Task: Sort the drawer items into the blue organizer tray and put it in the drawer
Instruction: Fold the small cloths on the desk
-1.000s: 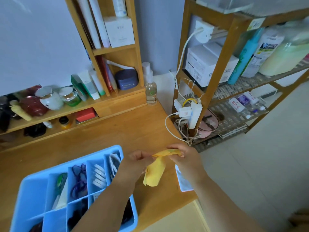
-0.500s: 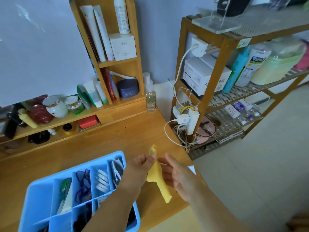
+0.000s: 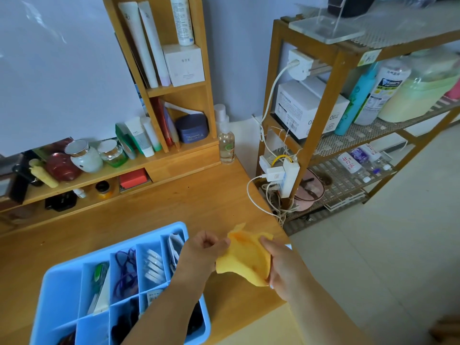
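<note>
At the far left we see jars [image 3: 86,158] and tubes [image 3: 139,135] lined up on a low wooden shelf [image 3: 99,178] at the back of the wooden surface [image 3: 149,210]. Nearer to us on that surface sits the blue tray [image 3: 57,290], its compartments holding a green pen [image 3: 99,272], a purple cord [image 3: 125,270] and a row of small white pieces [image 3: 153,266]; what lies in the dark front compartments we cannot tell. Our left forearm crosses over the tray's right end, and our left hand [image 3: 201,247] is curled, its grip pinching the upper left edge of a yellow cloth [image 3: 245,255]. The cloth hangs in the air between both hands, just right of the tray and above the front right corner of the surface, not in any compartment. Our right hand [image 3: 283,265] has its grip on the cloth's right side, fingers wrapped around the edge down to its lower corner. Further right, a clear bottle [image 3: 226,143] stands at the back edge of the surface, and beyond it a wooden rack [image 3: 321,115] carries white boxes [image 3: 306,108], a power strip [image 3: 288,175] with white cables, and bottles.
</note>
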Demonstrator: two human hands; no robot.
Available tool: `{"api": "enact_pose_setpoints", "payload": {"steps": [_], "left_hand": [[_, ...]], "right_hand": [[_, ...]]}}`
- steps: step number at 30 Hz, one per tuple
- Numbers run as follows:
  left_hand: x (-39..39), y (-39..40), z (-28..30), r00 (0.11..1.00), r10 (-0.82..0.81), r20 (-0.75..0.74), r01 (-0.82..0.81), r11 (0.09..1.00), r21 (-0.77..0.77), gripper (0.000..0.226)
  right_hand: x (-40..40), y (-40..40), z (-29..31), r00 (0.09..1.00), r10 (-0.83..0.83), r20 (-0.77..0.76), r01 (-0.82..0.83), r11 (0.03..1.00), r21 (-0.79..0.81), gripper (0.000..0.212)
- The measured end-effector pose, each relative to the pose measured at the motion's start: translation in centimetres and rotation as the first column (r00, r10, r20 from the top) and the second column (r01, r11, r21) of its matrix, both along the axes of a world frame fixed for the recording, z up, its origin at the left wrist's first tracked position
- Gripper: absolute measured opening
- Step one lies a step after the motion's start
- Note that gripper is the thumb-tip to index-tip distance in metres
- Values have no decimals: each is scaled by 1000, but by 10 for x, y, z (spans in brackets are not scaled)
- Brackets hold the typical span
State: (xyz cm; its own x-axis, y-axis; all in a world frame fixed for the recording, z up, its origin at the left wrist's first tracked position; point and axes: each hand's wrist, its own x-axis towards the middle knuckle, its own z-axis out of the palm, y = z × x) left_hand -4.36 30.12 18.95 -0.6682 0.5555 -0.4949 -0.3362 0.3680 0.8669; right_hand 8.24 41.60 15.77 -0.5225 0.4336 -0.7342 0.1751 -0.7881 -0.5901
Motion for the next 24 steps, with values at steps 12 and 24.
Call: {"api": "enact_pose_setpoints", "payload": {"steps": [12,24], "left_hand": [[-6,-10,3,975,-33,-221,15,996,-85,41],[-7,-13,13,897,-174,-406,108,978,-181,25]], "right_hand": [[16,20,18,957,191,217,-260,897,357,70],[14,29,33,942,171,288,-327,659,677,51]]}}
